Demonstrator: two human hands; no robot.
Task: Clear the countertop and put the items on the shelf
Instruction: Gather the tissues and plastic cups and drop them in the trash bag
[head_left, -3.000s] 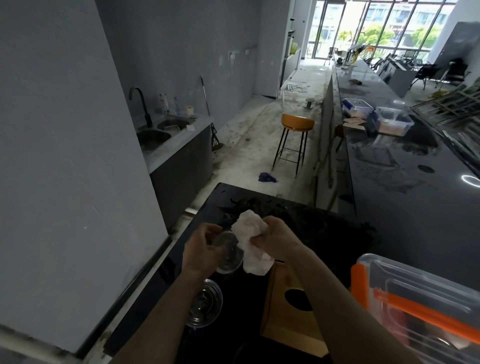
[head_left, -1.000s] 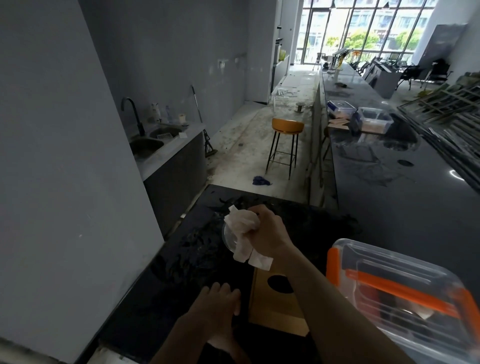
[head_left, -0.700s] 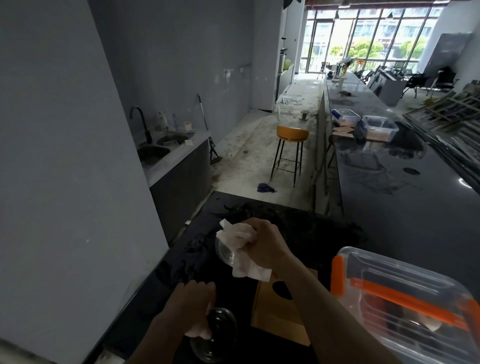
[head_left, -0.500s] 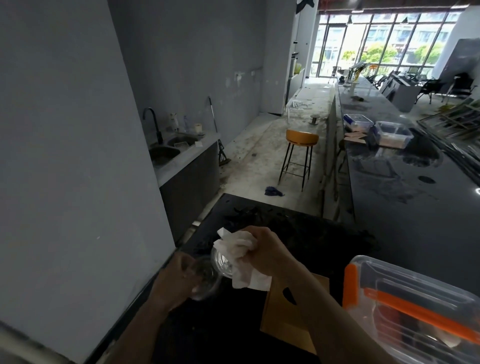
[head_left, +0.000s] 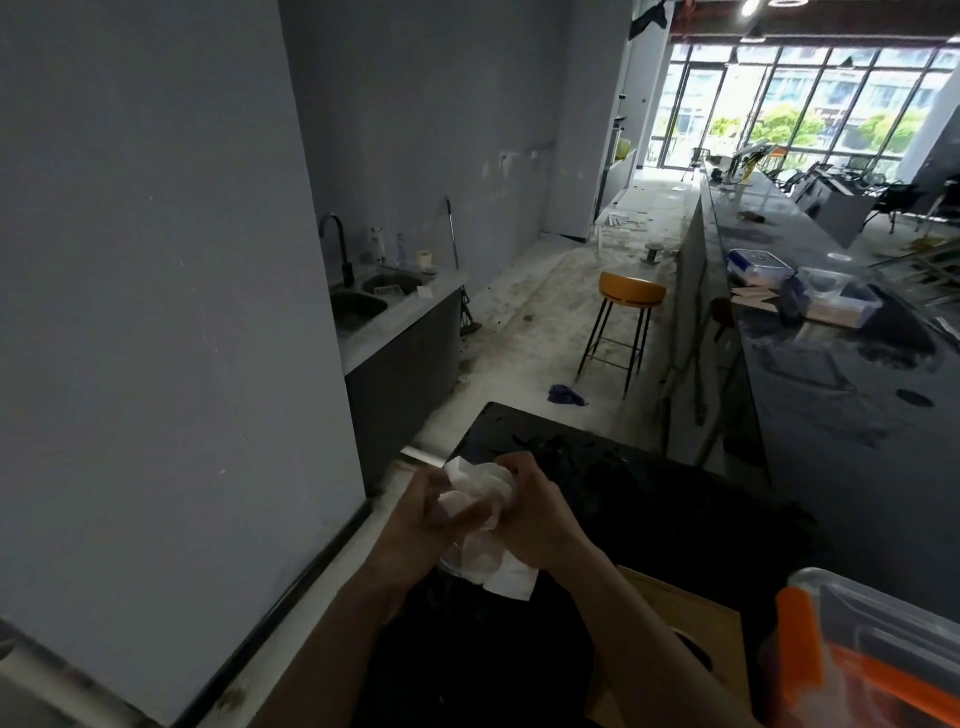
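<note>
My left hand (head_left: 413, 519) and my right hand (head_left: 543, 517) are pressed together above the black countertop (head_left: 654, 499). A crumpled white tissue (head_left: 485, 553) is bunched between them, gripped by my right hand. My left hand is closed around a clear glass (head_left: 451, 560). Only a faint edge of the glass shows below the fingers; the tissue and my hands hide the rest. I cannot tell whether a second glass sits under the tissue.
A wooden tissue box (head_left: 680, 618) lies on the countertop under my right forearm. A clear plastic bin with orange latches (head_left: 872, 660) stands at the lower right. A grey wall (head_left: 156, 312) is close on the left. Beyond are a sink counter (head_left: 384, 306), a stool (head_left: 628, 296) and a long counter (head_left: 831, 374) with containers.
My left hand dropped to the counter, took up a clear glass and lifted it to my right hand. The right hand kept hold of the tissue. The view tilted upward.
</note>
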